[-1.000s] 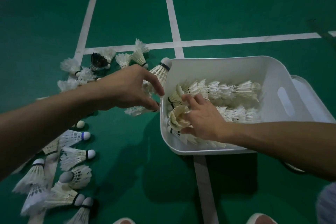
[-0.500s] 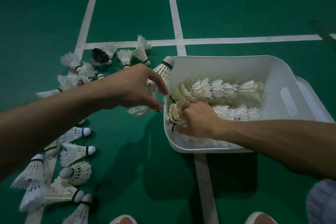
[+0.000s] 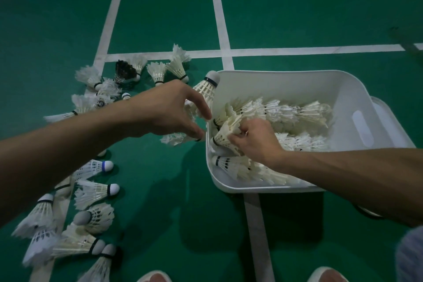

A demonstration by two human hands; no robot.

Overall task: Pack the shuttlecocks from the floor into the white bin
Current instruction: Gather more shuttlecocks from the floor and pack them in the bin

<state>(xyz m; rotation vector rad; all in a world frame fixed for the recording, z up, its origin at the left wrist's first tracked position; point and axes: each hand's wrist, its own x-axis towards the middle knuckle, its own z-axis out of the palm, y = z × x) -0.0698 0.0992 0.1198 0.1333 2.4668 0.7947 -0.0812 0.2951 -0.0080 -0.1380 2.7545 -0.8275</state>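
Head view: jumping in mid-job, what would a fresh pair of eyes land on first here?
The white bin at right, with rows of shuttlecocks laid inside. At its left end the right hand pinches one shuttlecock by the feathers, while the left hand hovers just outside the wall. Loose shuttlecocks lie scattered on the green floor at left, one dark shuttlecock among the white.

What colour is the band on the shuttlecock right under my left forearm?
Blue band on that shuttlecock, head view.
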